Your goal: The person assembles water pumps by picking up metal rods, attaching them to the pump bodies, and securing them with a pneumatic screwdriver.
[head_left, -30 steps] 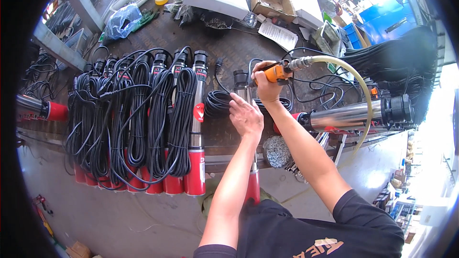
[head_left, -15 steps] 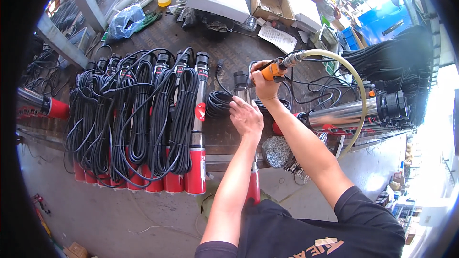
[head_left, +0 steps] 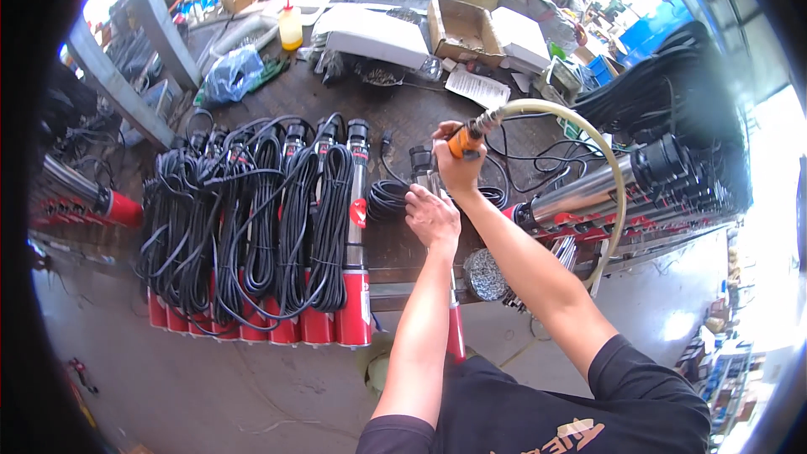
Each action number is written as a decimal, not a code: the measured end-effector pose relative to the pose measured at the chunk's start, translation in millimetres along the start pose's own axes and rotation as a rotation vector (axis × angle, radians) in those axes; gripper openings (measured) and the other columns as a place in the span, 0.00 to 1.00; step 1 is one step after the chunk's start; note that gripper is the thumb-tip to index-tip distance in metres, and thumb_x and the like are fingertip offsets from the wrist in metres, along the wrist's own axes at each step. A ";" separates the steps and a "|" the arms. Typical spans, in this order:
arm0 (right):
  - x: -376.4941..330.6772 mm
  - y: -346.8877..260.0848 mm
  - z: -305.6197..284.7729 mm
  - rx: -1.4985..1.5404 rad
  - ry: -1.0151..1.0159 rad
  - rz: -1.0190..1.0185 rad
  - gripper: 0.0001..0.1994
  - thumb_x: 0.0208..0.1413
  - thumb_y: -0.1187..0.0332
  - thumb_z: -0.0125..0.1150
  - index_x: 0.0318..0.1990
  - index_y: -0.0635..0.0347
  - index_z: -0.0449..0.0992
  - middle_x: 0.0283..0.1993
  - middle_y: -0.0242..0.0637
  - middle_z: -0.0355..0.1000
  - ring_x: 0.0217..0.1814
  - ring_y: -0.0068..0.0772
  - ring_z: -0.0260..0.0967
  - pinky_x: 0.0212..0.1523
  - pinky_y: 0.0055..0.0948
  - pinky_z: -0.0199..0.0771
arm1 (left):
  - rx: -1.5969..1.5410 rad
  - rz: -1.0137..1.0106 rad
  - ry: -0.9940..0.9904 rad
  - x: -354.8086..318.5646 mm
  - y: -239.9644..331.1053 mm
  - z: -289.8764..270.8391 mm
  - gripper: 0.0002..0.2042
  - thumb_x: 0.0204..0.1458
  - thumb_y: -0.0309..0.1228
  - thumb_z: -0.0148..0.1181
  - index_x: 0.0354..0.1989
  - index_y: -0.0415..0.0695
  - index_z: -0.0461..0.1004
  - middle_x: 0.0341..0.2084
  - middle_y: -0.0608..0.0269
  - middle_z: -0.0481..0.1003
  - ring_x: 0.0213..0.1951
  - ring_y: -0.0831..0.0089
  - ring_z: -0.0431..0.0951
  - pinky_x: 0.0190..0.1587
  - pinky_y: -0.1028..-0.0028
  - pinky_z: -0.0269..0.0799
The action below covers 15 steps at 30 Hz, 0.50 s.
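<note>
A steel pump [head_left: 420, 160] with a black top and a red lower end lies in front of me, its red end jutting past the bench edge. My left hand [head_left: 434, 219] is closed over its steel body, just below the black top. In my right hand [head_left: 458, 171] is an orange air screwdriver [head_left: 465, 143], held beside the pump's top; its working tip is hidden behind my hand. A pale air hose [head_left: 621, 189] curves from the tool to the right and down. Coiled black cable [head_left: 387, 199] lies beside the pump.
Several finished-looking pumps [head_left: 356, 307] with tied cable bundles [head_left: 333, 223] line up at left. More steel pumps [head_left: 580, 192] lie at right, near a round heap of small silvery parts [head_left: 485, 275]. An open carton [head_left: 465, 32] and a yellow-liquid bottle [head_left: 290, 29] stand at the back.
The whole view has shifted slightly, so the bench sits lower. My right hand has tilted the air screwdriver a little more steeply. My left hand stays on the pump.
</note>
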State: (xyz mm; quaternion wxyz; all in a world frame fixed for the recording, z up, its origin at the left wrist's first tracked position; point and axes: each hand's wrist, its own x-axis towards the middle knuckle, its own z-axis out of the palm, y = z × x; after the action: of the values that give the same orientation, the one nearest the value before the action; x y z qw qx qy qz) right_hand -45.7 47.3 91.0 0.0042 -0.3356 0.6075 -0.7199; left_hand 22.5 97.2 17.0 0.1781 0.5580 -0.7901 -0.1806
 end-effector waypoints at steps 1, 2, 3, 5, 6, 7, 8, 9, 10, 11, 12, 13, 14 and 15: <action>-11.5 -21.1 -1.8 0.121 -0.013 0.025 0.08 0.50 0.82 0.58 0.38 0.65 0.77 0.32 0.34 0.78 0.34 0.19 0.74 0.36 0.21 0.75 | -0.007 -0.011 -0.062 2.5 -4.2 -0.4 0.31 0.58 0.45 0.56 0.61 0.32 0.60 0.46 0.50 0.70 0.44 0.58 0.78 0.44 0.62 0.76; -18.7 -26.9 -12.1 0.066 -0.117 -0.132 0.14 0.55 0.84 0.58 0.49 0.63 0.71 0.38 0.36 0.73 0.32 0.20 0.70 0.33 0.21 0.74 | -0.022 -0.012 -0.034 4.9 -7.8 -1.3 0.31 0.58 0.45 0.57 0.61 0.32 0.60 0.47 0.49 0.70 0.43 0.55 0.78 0.44 0.59 0.75; -36.9 -52.9 -13.6 0.051 -0.153 -0.146 0.15 0.57 0.84 0.57 0.51 0.61 0.69 0.40 0.36 0.72 0.35 0.21 0.70 0.35 0.22 0.74 | 0.057 -0.003 0.069 6.4 -24.4 -0.4 0.30 0.58 0.43 0.56 0.61 0.32 0.60 0.47 0.49 0.70 0.43 0.54 0.77 0.45 0.59 0.74; -53.2 -117.6 -57.0 -0.113 -0.201 -0.424 0.14 0.55 0.83 0.58 0.48 0.62 0.69 0.38 0.40 0.71 0.34 0.26 0.71 0.36 0.25 0.75 | 0.108 0.222 0.251 -9.8 -22.2 -9.5 0.27 0.58 0.39 0.55 0.60 0.33 0.62 0.47 0.48 0.71 0.45 0.52 0.75 0.46 0.58 0.72; -58.4 -153.4 -89.3 -0.213 -0.199 -0.569 0.13 0.55 0.83 0.58 0.47 0.62 0.69 0.38 0.41 0.71 0.34 0.29 0.71 0.37 0.27 0.75 | 0.077 0.428 0.329 -35.1 -6.0 -23.6 0.24 0.57 0.36 0.56 0.58 0.33 0.64 0.46 0.48 0.71 0.46 0.52 0.74 0.47 0.58 0.71; -76.9 -162.5 -118.2 -0.122 -0.140 -0.536 0.12 0.55 0.83 0.57 0.46 0.63 0.69 0.36 0.42 0.70 0.33 0.31 0.71 0.37 0.30 0.75 | -0.030 0.586 0.002 -62.3 13.7 -39.3 0.21 0.54 0.33 0.56 0.54 0.34 0.69 0.45 0.47 0.73 0.46 0.53 0.74 0.47 0.59 0.71; -91.1 -183.9 -136.3 -0.159 -0.153 -0.506 0.11 0.55 0.82 0.56 0.45 0.64 0.69 0.37 0.43 0.69 0.32 0.31 0.70 0.36 0.32 0.75 | -0.106 0.713 -0.324 -87.2 20.4 -50.4 0.17 0.52 0.31 0.56 0.49 0.35 0.73 0.44 0.47 0.74 0.46 0.53 0.75 0.47 0.60 0.72; -110.3 -193.3 -139.8 -0.112 -0.122 -0.456 0.10 0.56 0.82 0.56 0.44 0.64 0.68 0.37 0.44 0.68 0.31 0.31 0.70 0.35 0.32 0.75 | -0.243 0.899 -0.331 -107.1 2.9 -27.1 0.14 0.51 0.31 0.57 0.44 0.37 0.76 0.42 0.48 0.76 0.45 0.54 0.75 0.46 0.59 0.72; -127.2 -194.8 -140.4 -0.051 -0.083 -0.420 0.09 0.56 0.82 0.54 0.43 0.65 0.67 0.38 0.44 0.67 0.30 0.31 0.70 0.34 0.31 0.75 | -0.380 1.083 -0.346 -121.0 -18.7 0.7 0.11 0.49 0.30 0.58 0.38 0.40 0.80 0.40 0.49 0.77 0.44 0.54 0.76 0.45 0.59 0.73; -139.9 -197.2 -154.2 -0.056 -0.045 -0.382 0.08 0.55 0.82 0.54 0.43 0.65 0.68 0.38 0.44 0.67 0.30 0.30 0.70 0.34 0.31 0.75 | -0.231 1.074 -0.349 -137.8 -17.3 9.6 0.09 0.49 0.30 0.58 0.34 0.42 0.81 0.37 0.50 0.78 0.42 0.54 0.78 0.43 0.59 0.74; -151.8 -199.3 -166.2 -0.055 -0.005 -0.344 0.08 0.55 0.82 0.54 0.42 0.66 0.68 0.37 0.44 0.67 0.29 0.30 0.70 0.34 0.31 0.76 | -0.077 1.062 -0.346 -149.5 -17.4 16.3 0.07 0.49 0.30 0.58 0.30 0.44 0.83 0.34 0.52 0.79 0.40 0.54 0.79 0.41 0.60 0.76; -162.3 -204.7 -180.8 -0.094 0.040 -0.324 0.08 0.53 0.81 0.55 0.41 0.66 0.69 0.37 0.45 0.68 0.27 0.29 0.69 0.32 0.30 0.76 | -0.007 0.978 -0.428 -152.9 -3.9 15.9 0.08 0.49 0.32 0.58 0.27 0.45 0.83 0.30 0.52 0.80 0.38 0.54 0.82 0.37 0.60 0.79; -168.4 -208.5 -191.7 -0.084 0.088 -0.305 0.08 0.51 0.82 0.55 0.40 0.67 0.70 0.36 0.45 0.70 0.28 0.29 0.71 0.32 0.28 0.77 | 0.001 0.995 -0.609 -147.4 6.5 15.9 0.09 0.49 0.31 0.57 0.25 0.44 0.83 0.27 0.48 0.81 0.34 0.52 0.84 0.34 0.59 0.80; -177.4 -211.6 -199.7 -0.070 0.139 -0.273 0.08 0.49 0.82 0.56 0.38 0.67 0.71 0.35 0.46 0.71 0.29 0.29 0.72 0.32 0.26 0.77 | -0.023 1.019 -0.602 -144.4 7.3 18.4 0.09 0.49 0.30 0.56 0.25 0.44 0.83 0.27 0.47 0.81 0.33 0.52 0.84 0.35 0.58 0.80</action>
State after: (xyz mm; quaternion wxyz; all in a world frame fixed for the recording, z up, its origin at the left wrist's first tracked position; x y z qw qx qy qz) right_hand 79.2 350.3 184.5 -0.1475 -0.3643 0.5799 -0.7136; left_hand 53.0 237.6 -7.1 0.0162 0.0304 -0.9723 -0.2313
